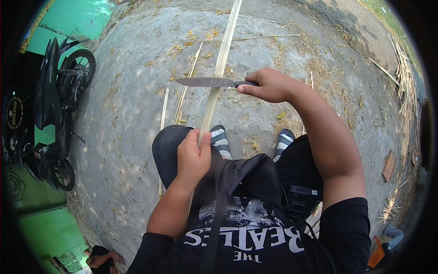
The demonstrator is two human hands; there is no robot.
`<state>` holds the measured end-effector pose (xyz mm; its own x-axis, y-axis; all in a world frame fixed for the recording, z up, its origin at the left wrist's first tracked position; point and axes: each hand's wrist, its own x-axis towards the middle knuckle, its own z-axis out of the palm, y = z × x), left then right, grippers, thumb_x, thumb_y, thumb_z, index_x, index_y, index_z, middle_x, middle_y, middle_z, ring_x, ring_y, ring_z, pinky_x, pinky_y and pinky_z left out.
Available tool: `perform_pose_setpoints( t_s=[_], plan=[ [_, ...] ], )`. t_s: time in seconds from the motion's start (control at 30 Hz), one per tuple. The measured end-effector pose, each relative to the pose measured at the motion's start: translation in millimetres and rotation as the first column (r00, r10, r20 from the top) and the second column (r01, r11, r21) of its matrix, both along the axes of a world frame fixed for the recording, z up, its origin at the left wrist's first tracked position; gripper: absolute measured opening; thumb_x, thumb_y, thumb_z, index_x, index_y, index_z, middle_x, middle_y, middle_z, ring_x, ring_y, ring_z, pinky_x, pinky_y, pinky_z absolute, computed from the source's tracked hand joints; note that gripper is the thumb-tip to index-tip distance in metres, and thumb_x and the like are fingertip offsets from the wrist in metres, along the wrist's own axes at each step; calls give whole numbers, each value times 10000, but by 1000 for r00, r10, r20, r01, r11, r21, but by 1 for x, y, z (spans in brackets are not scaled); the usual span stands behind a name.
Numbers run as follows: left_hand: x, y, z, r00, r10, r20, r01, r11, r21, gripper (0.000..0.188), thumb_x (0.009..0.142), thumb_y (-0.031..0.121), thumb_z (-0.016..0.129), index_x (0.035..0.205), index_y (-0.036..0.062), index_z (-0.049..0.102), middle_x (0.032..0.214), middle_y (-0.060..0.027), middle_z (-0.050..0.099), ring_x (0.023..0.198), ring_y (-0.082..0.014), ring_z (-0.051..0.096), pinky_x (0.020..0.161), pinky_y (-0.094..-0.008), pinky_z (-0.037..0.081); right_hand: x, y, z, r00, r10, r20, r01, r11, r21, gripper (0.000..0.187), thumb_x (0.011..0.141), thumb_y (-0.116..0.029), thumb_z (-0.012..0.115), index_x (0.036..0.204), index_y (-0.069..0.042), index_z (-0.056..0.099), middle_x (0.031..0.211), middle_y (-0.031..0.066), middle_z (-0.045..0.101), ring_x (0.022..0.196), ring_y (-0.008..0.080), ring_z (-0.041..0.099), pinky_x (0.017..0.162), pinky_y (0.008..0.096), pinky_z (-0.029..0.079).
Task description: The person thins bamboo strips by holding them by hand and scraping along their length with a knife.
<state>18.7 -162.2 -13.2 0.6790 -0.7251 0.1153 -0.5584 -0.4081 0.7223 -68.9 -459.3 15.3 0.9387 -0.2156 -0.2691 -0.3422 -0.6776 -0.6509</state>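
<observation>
A long, pale bamboo strip (pixel 222 59) runs from my lap up past the top edge of the head view. My left hand (pixel 194 153) is wrapped round its near part, the thumb lying along it. In my right hand (pixel 269 86) is the dark handle of a knife (pixel 205 82), the fingers closed round it. Its broad grey blade lies across the strip, well beyond my left hand, with the tip pointing left. From this view I cannot tell whether the edge bites into the strip.
Thin strips (pixel 187 84) lie on the grey concrete ground (pixel 123 105) left of the held one. A motorbike (pixel 64 86) stands at the left by a green wall. A heap of strips (pixel 404 82) lies far right, near a brown wooden piece (pixel 388 165). Other people show at both lower corners.
</observation>
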Motion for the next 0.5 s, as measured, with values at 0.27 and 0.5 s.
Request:
perform_pose_setpoints(
  t_s=[0.27, 0.5],
  plan=[
    [0, -2, 2, 1000, -13, -7, 13, 1000, -14, 283, 1032, 252, 637, 1026, -31, 650, 708, -101, 636, 621, -154, 569, 598, -329, 467, -6, -31, -24, 976, -218, 26, 216, 974, 69, 726, 982, -664, 525, 1140, 14, 729, 908, 220, 718, 932, 338, 708, 832, 456, 534],
    [-3, 1, 17, 998, -13, -61, 14, 1000, 12, 284, 1020, 251, 638, 1040, -31, 647, 785, -196, 681, 682, -344, 677, 644, -406, 520, -2, -9, -3, 997, -41, 69, 35, 996, 78, 687, 986, -642, 555, 1059, 18, 731, 823, 170, 696, 825, 308, 669, 759, 452, 514]
  ],
)
